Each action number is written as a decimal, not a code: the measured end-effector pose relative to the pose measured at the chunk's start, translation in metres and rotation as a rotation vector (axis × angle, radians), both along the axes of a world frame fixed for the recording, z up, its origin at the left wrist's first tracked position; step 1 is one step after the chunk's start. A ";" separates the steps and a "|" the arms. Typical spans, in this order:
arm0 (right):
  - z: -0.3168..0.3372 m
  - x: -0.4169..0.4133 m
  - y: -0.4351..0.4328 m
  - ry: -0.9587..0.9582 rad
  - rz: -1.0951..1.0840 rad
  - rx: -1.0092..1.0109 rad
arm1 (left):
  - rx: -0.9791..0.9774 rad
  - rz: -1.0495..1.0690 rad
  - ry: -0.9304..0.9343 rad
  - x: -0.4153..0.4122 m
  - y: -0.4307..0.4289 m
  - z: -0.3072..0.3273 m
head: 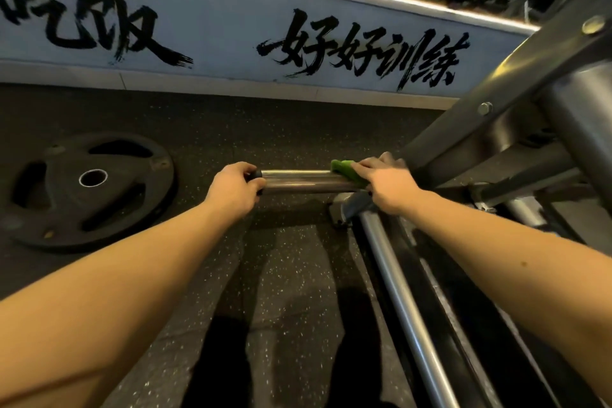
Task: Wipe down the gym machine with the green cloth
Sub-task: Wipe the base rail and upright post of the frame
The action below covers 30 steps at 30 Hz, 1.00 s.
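My left hand [236,190] grips the capped free end of the steel bar [298,180], my right hand [385,184] clamps the green cloth [347,170] round that bar's other end by the machine frame [496,116], weight plate [89,189] lying left of the bar.

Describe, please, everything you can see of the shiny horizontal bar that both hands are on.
The bar is a round, chrome-looking tube, level above the floor and jutting leftward from the machine frame. Its free end wears a black cap, gripped by the left hand. Near the frame, the right hand holds the green cloth against it. Its middle is bare and reflective.
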State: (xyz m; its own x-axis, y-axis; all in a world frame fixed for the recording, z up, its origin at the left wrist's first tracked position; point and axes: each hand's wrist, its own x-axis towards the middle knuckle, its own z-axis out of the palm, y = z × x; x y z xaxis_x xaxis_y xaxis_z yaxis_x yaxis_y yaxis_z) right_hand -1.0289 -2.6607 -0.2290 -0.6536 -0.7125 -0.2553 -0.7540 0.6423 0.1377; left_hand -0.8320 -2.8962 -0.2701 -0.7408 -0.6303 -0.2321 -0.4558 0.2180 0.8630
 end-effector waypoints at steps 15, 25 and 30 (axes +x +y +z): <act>-0.016 0.046 -0.076 -0.109 0.051 -0.199 | 0.095 -0.023 0.019 0.002 -0.011 0.002; -0.013 0.042 -0.072 -0.174 0.169 -0.129 | 0.173 -0.044 0.035 0.006 -0.005 0.009; -0.022 -0.003 -0.021 -0.064 0.020 -0.088 | 0.262 -0.019 0.039 0.009 -0.007 0.005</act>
State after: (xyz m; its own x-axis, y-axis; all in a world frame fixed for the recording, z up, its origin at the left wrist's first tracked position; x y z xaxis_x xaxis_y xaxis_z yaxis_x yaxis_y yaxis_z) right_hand -1.0319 -2.6817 -0.2511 -0.6231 -0.7469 -0.2323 -0.7724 0.6343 0.0326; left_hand -0.8226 -2.9036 -0.2653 -0.7632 -0.5386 -0.3570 -0.4195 -0.0072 0.9077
